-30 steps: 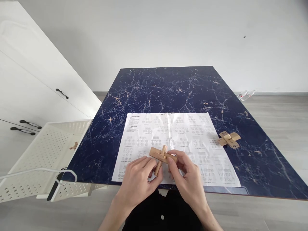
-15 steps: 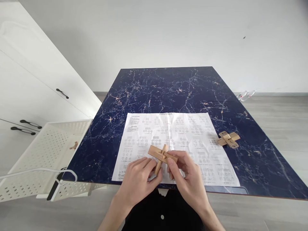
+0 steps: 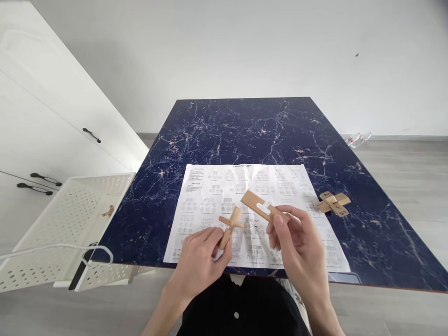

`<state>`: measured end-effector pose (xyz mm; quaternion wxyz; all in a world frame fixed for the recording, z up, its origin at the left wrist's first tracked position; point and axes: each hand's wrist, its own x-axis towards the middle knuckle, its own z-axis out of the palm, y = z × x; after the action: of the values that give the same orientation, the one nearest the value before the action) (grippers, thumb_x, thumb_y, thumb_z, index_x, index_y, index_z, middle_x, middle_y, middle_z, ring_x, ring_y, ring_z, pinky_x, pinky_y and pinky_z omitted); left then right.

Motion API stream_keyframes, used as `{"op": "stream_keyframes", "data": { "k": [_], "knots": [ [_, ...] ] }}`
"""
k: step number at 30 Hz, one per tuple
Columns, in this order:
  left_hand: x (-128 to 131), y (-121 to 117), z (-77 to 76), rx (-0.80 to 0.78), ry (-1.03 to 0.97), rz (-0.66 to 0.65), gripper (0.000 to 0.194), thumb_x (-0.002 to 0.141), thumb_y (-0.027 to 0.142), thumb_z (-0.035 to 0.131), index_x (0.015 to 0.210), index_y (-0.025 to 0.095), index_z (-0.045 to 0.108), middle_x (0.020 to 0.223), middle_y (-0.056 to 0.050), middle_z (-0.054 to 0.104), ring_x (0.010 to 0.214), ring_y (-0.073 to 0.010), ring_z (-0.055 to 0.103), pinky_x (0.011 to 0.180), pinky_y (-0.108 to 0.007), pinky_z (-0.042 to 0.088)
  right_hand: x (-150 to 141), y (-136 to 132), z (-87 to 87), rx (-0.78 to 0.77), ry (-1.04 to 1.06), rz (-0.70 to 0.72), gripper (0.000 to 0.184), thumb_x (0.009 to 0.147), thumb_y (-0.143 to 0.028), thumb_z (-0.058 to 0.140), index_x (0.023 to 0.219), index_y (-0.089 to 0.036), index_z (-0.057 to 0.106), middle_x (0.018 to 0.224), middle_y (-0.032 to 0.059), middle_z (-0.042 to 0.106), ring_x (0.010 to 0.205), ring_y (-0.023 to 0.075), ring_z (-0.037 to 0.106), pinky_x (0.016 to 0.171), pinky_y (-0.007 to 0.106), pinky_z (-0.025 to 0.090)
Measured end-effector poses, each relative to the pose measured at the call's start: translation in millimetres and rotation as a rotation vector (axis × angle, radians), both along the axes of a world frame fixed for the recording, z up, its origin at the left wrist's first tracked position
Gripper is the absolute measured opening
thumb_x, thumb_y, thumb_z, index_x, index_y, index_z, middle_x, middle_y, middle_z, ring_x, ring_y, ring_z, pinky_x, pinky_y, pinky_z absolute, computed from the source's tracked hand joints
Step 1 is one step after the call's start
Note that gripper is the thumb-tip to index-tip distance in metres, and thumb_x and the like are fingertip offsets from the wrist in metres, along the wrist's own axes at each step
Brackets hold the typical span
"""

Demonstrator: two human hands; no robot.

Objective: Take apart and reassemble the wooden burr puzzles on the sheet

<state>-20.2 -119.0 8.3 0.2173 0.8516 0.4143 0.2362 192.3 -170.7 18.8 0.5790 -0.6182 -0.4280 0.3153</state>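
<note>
Between the thumb and fingers of my left hand (image 3: 206, 254) is a wooden cross piece (image 3: 231, 224), made of a bar with a rounded crosspiece through it. My right hand (image 3: 297, 233) pinches one end of a flat wooden puzzle piece (image 3: 254, 201) with a rounded notch cut into its edge. The two pieces are apart, the notched one higher and to the right. Both are held over a creased instruction sheet (image 3: 203, 186) printed with small diagrams.
An interlocked wooden puzzle (image 3: 334, 204) marked with characters lies right of the sheet on the dark blue marbled table (image 3: 231, 130). At left stands a white perforated cart (image 3: 84, 196) with a small wooden piece (image 3: 109, 211) and a white cable (image 3: 56, 246). Bottles (image 3: 359, 139) stand beyond the table's right edge.
The notched piece has come off the cross piece. My right hand has carried it up and to the right, while my left hand keeps the cross piece nearly in place.
</note>
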Motion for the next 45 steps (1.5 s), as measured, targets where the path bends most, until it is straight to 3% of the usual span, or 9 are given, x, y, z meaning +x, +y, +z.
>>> {"op": "stream_keyframes", "data": {
  "k": [6,12,17,19,22,27,31,42,45],
  "knots": [
    [-6,-4,10.8,-0.449,-0.293,0.042,0.038,0.110,0.037,0.050,0.076,0.023,0.041,0.066,0.006,0.040,0.055,-0.0105,0.036,0.051,-0.025,0.033,23,10,-22.0,-0.223,-0.312,0.014,0.045,0.111,-0.064,0.051,0.117,-0.022,0.068,0.077,0.0037,0.071,0.057,0.0183,0.063,0.047,0.028,0.044],
    [-6,-3,20.4,-0.583,-0.397,0.017,0.043,0.110,0.047,0.046,0.074,0.023,0.041,0.063,0.004,0.044,0.055,-0.0123,0.042,0.055,-0.029,0.037,22,17,-28.9,-0.250,-0.518,0.042,0.052,0.109,-0.068,0.050,0.110,-0.023,0.073,0.084,0.0093,0.074,0.057,0.0220,0.066,0.048,0.031,0.045],
    [-10,-2,21.8,-0.661,-0.420,-0.022,0.047,0.108,0.050,0.049,0.072,0.023,0.036,0.060,0.004,0.045,0.054,-0.0114,0.038,0.055,-0.030,0.034,21,15,-16.8,-0.178,-0.507,-0.052,0.053,0.106,-0.069,0.057,0.117,-0.021,0.075,0.124,0.0187,0.068,0.060,0.0170,0.066,0.050,0.033,0.052],
    [-12,-2,22.7,-0.698,-0.431,-0.079,0.046,0.107,0.048,0.051,0.071,0.023,0.036,0.059,0.004,0.042,0.053,-0.0109,0.036,0.054,-0.030,0.032,20,11,-7.0,-0.158,-0.353,0.077,0.048,0.107,-0.066,0.058,0.123,-0.023,0.073,0.123,0.0166,0.071,0.073,0.0205,0.072,0.055,0.032,0.057],
    [-11,-2,26.0,-0.728,-0.428,-0.180,0.042,0.105,0.043,0.053,0.072,0.022,0.037,0.059,0.006,0.034,0.053,-0.0103,0.030,0.053,-0.030,0.028,17,7,5.9,-0.142,-0.063,0.423,0.047,0.107,-0.062,0.060,0.137,-0.027,0.070,0.113,0.0103,0.078,0.087,0.0230,0.076,0.071,0.033,0.064],
    [-6,-1,33.1,-0.708,-0.341,-0.283,0.036,0.101,0.028,0.052,0.071,0.022,0.032,0.060,0.006,0.031,0.054,-0.0105,0.031,0.055,-0.029,0.027,4,8,12.4,-0.248,0.164,0.700,0.037,0.097,-0.052,0.080,0.123,-0.025,0.078,0.088,0.0022,0.076,0.073,0.0177,0.069,0.066,0.028,0.060],
    [-9,-2,33.9,-0.690,-0.278,-0.272,0.035,0.100,0.029,0.052,0.071,0.022,0.034,0.060,0.006,0.034,0.054,-0.0108,0.034,0.058,-0.030,0.030,1,10,9.4,-0.275,0.269,0.642,0.027,0.098,-0.049,0.079,0.103,-0.023,0.079,0.078,-0.0004,0.070,0.065,0.0135,0.062,0.059,0.025,0.053],
    [-9,7,38.7,-0.670,-0.246,-0.266,0.038,0.100,0.029,0.052,0.070,0.022,0.031,0.060,0.007,0.032,0.053,-0.0096,0.031,0.056,-0.028,0.027,2,1,11.3,-0.278,0.120,0.465,0.039,0.102,-0.059,0.072,0.114,-0.023,0.078,0.085,0.0037,0.073,0.077,0.0187,0.067,0.069,0.031,0.056],
    [-20,10,39.7,-0.687,-0.311,-0.299,0.038,0.100,0.030,0.053,0.069,0.022,0.032,0.059,0.007,0.031,0.051,-0.0086,0.028,0.054,-0.028,0.024,15,3,12.0,-0.284,0.023,0.234,0.039,0.107,-0.059,0.062,0.111,-0.023,0.076,0.074,0.0009,0.065,0.063,0.0161,0.057,0.057,0.028,0.049]
  ]
}}
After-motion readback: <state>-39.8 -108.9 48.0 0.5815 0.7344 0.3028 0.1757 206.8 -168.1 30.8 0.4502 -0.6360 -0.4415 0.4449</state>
